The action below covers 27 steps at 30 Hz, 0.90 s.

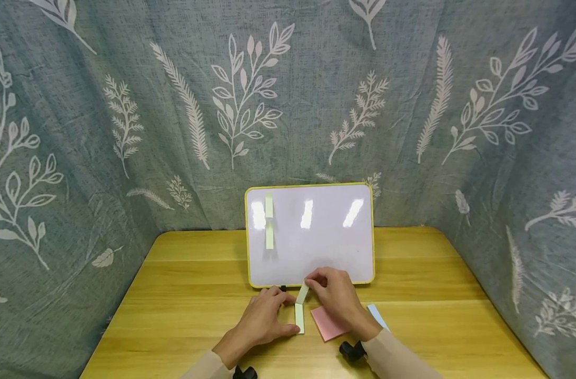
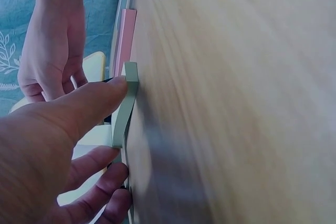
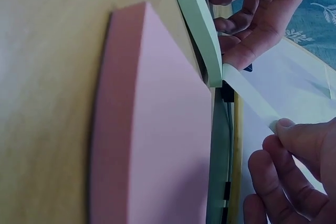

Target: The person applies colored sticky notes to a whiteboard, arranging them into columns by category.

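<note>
A narrow pad of pale green sticky notes lies on the table. My left hand holds it by its ends, thumb on the near end and index finger at the far end. The top sticky note is lifted off the pad, its far part still joined there. Between thumb and index finger, my right hand pinches the raised end of that sheet. In the right wrist view the sheet slants from the green pad to the right fingertips.
A yellow-rimmed whiteboard stands behind the hands, with an upper green note and a lower green note on its left side. A pink sticky pad lies beneath the right hand, and a blue pad lies further right. Patterned curtains surround the table.
</note>
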Each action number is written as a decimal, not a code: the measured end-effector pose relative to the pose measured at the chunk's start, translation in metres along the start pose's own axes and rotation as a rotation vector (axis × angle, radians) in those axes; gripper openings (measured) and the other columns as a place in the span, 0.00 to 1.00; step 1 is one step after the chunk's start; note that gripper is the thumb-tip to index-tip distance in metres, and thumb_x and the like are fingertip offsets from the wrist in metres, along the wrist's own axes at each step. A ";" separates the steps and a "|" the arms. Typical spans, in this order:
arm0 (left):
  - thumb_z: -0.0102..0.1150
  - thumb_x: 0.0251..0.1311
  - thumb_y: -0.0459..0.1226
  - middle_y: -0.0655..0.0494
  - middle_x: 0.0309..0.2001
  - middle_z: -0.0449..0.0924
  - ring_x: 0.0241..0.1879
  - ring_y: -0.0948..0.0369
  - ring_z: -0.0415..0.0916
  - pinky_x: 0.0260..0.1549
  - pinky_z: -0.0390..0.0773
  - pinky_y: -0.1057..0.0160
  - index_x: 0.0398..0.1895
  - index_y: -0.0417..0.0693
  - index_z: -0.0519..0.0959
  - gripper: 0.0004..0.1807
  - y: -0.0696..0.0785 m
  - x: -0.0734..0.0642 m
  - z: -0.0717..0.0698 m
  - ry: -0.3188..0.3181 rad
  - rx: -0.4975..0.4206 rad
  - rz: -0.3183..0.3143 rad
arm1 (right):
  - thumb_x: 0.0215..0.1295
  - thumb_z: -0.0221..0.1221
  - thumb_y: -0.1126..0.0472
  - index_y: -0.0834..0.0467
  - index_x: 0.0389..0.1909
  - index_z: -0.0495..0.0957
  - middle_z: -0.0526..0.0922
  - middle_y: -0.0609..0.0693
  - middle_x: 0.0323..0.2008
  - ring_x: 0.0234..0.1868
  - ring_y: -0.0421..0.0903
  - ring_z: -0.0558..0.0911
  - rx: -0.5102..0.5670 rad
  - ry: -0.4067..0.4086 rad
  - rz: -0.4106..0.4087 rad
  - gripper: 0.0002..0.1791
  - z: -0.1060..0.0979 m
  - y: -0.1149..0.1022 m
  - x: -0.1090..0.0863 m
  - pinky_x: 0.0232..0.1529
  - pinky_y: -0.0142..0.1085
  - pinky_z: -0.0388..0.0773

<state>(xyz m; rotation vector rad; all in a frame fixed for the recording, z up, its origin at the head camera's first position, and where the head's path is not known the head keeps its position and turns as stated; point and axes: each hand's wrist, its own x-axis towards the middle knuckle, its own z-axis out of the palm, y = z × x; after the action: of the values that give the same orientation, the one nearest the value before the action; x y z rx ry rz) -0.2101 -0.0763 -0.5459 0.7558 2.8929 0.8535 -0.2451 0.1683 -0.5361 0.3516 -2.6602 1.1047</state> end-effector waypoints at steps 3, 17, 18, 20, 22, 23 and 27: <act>0.91 0.57 0.57 0.60 0.55 0.86 0.55 0.59 0.78 0.52 0.76 0.55 0.66 0.59 0.90 0.35 0.000 0.000 0.001 0.001 -0.006 0.000 | 0.77 0.77 0.60 0.46 0.41 0.97 0.96 0.39 0.38 0.39 0.35 0.87 -0.010 0.000 -0.007 0.04 -0.001 0.000 0.001 0.43 0.32 0.83; 0.92 0.56 0.54 0.58 0.56 0.86 0.56 0.57 0.78 0.52 0.75 0.55 0.66 0.58 0.90 0.35 0.003 0.001 0.002 0.020 -0.023 -0.003 | 0.79 0.76 0.58 0.49 0.43 0.97 0.96 0.41 0.37 0.36 0.35 0.87 0.014 0.049 0.002 0.02 -0.008 0.002 0.009 0.43 0.32 0.83; 0.92 0.57 0.54 0.59 0.56 0.86 0.56 0.57 0.78 0.52 0.75 0.55 0.66 0.58 0.90 0.34 0.003 0.001 0.002 0.019 -0.026 -0.003 | 0.79 0.76 0.58 0.50 0.43 0.97 0.96 0.41 0.37 0.36 0.35 0.88 0.025 0.052 0.005 0.03 -0.009 0.001 0.009 0.43 0.32 0.84; 0.92 0.57 0.54 0.59 0.56 0.86 0.56 0.57 0.78 0.53 0.75 0.55 0.66 0.59 0.90 0.34 0.002 0.000 0.002 0.018 -0.028 -0.003 | 0.79 0.76 0.58 0.50 0.43 0.97 0.96 0.41 0.38 0.37 0.36 0.89 0.043 0.059 0.012 0.02 -0.010 0.001 0.010 0.45 0.32 0.85; 0.92 0.57 0.54 0.59 0.56 0.86 0.57 0.57 0.78 0.53 0.76 0.54 0.66 0.59 0.90 0.34 0.002 0.000 0.002 0.017 -0.030 -0.004 | 0.79 0.76 0.58 0.50 0.43 0.97 0.97 0.42 0.38 0.37 0.36 0.89 0.058 0.062 0.011 0.02 -0.012 0.001 0.010 0.45 0.33 0.86; 0.92 0.57 0.54 0.59 0.56 0.85 0.57 0.57 0.78 0.53 0.76 0.54 0.66 0.59 0.90 0.34 0.001 -0.001 0.002 0.016 -0.031 -0.004 | 0.79 0.76 0.58 0.49 0.43 0.97 0.97 0.42 0.38 0.37 0.36 0.90 0.064 0.065 0.007 0.02 -0.012 0.000 0.010 0.45 0.33 0.86; 0.92 0.57 0.54 0.60 0.56 0.86 0.58 0.57 0.80 0.55 0.77 0.52 0.65 0.59 0.90 0.34 0.001 -0.001 0.003 0.017 -0.028 -0.002 | 0.78 0.76 0.60 0.48 0.43 0.96 0.97 0.43 0.38 0.37 0.37 0.90 0.090 0.059 0.007 0.02 -0.016 -0.002 0.009 0.44 0.31 0.86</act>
<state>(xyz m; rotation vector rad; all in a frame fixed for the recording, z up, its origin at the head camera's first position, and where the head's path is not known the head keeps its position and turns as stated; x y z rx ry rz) -0.2079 -0.0749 -0.5476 0.7467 2.8894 0.9036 -0.2514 0.1777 -0.5209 0.3220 -2.5683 1.2207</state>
